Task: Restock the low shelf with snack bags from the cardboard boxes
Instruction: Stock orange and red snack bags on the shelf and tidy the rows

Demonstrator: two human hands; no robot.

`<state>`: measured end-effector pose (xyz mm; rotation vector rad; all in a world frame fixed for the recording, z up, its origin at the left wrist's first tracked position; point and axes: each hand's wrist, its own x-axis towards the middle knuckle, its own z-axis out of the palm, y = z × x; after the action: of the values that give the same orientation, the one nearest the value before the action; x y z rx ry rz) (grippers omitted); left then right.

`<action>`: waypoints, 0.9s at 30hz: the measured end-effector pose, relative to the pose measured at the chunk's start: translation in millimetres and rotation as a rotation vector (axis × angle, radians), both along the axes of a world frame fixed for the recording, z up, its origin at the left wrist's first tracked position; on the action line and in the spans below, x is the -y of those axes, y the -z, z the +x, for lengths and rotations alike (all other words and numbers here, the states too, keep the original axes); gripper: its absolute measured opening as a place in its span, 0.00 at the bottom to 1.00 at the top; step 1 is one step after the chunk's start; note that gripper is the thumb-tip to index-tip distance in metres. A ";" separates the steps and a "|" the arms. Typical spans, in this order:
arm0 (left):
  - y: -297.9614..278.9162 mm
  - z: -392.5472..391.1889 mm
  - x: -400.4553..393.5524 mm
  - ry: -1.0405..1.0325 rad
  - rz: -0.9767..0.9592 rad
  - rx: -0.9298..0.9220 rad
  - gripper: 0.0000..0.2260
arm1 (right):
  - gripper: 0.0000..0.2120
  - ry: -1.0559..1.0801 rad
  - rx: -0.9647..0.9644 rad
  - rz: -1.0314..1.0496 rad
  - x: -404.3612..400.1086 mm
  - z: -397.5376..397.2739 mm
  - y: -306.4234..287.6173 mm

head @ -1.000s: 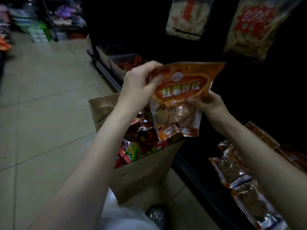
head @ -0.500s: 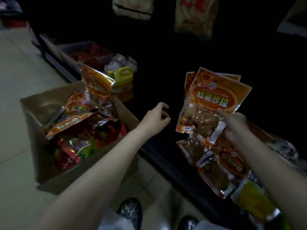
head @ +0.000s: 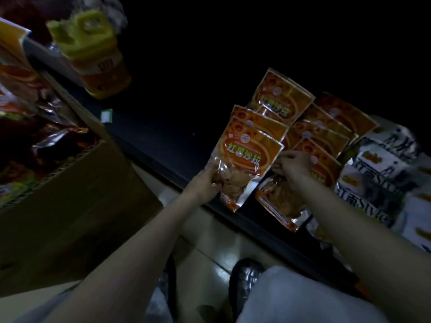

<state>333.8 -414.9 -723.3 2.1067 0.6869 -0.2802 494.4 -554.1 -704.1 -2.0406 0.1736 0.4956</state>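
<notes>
My left hand [head: 205, 185] pinches the lower left corner of an orange snack bag [head: 245, 159], fingers closed on the clear part where the snack pieces show. My right hand [head: 292, 166] is curled with the fingertips bunched at the bag's right edge; whether they actually grip that edge or the packs behind it, I cannot tell. The bag stands tilted over the front lip of the low shelf [head: 163, 145], its printed face toward me. Right behind it stands a second identical bag [head: 263, 120], and further back on the shelf a third [head: 283, 99]. To the right of the held bag a row of the same orange bags [head: 326, 131] lies overlapping on the shelf, and beyond those sit white packs with dark lettering [head: 382, 173]. Left of the shelf lip the cardboard box [head: 77, 197] stands on the floor, with mixed snack packs showing inside. A yellow-capped jug [head: 93, 52] rests further along the shelf past the box. Below the bag my shoe [head: 247, 276] is on the pale floor tiles [head: 210, 248].
</notes>
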 end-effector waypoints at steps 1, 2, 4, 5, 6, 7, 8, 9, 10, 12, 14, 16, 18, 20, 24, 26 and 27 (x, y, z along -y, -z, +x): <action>5.0 1.6 3.9 0.014 -0.008 0.010 0.30 | 0.06 -0.062 -0.055 0.042 2.4 2.2 -8.4; 8.2 2.0 6.7 0.024 -0.008 0.010 0.31 | 0.06 -0.122 -0.093 0.072 3.5 4.5 -12.0; 12.2 -0.4 8.8 0.021 0.009 -0.015 0.31 | 0.12 -0.242 -0.076 -0.011 2.8 8.5 -15.2; 13.7 -2.1 9.0 0.016 0.027 -0.027 0.30 | 0.14 -0.277 -0.020 -0.082 1.7 9.5 -17.2; 14.1 -4.1 8.7 0.016 0.060 -0.032 0.30 | 0.17 -0.287 0.050 -0.125 0.9 12.0 -17.4; 12.8 -5.4 8.2 0.019 0.097 -0.021 0.29 | 0.19 -0.286 0.083 -0.137 1.2 13.4 -21.9; 10.1 -6.5 8.1 0.021 0.119 0.000 0.29 | 0.20 -0.284 0.105 -0.138 2.8 15.2 -27.3; 7.6 -6.7 9.0 0.023 0.127 0.022 0.28 | 0.20 -0.303 0.115 -0.159 7.0 17.0 -33.6; 5.5 -5.9 11.0 0.034 0.136 0.035 0.28 | 0.20 -0.343 0.121 -0.195 13.1 20.2 -39.1; 3.0 -3.3 19.0 0.078 0.170 0.028 0.29 | 0.17 -0.429 0.132 -0.291 32.1 25.1 -49.9; 1.8 -0.3 29.2 0.119 0.208 -0.002 0.29 | 0.16 -0.428 0.109 -0.371 55.7 27.0 -58.5; 1.2 3.8 38.2 0.168 0.248 -0.047 0.30 | 0.17 -0.416 0.049 -0.456 79.5 24.7 -60.1; 1.1 9.7 44.1 0.208 0.331 -0.071 0.31 | 0.17 -0.469 0.101 -0.669 93.5 19.5 -58.1; -1.0 18.3 46.1 0.199 0.401 -0.071 0.33 | 0.21 -0.515 0.295 -0.885 92.6 16.0 -52.6; 2.1 44.0 51.5 -0.058 0.297 -0.061 0.36 | 0.35 -0.718 0.492 -0.914 62.7 -7.5 -37.2; 7.1 57.6 54.2 -0.186 0.206 -0.069 0.38 | 0.46 -0.865 0.372 -0.867 50.2 -29.3 -17.1; 10.1 62.3 54.9 -0.217 0.191 -0.076 0.39 | 0.51 -0.895 0.276 -0.853 47.2 -38.8 -5.0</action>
<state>396.0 -469.8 -733.4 2.1859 1.0137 -0.1804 455.6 -601.3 -699.1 -2.9519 -0.8766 0.7432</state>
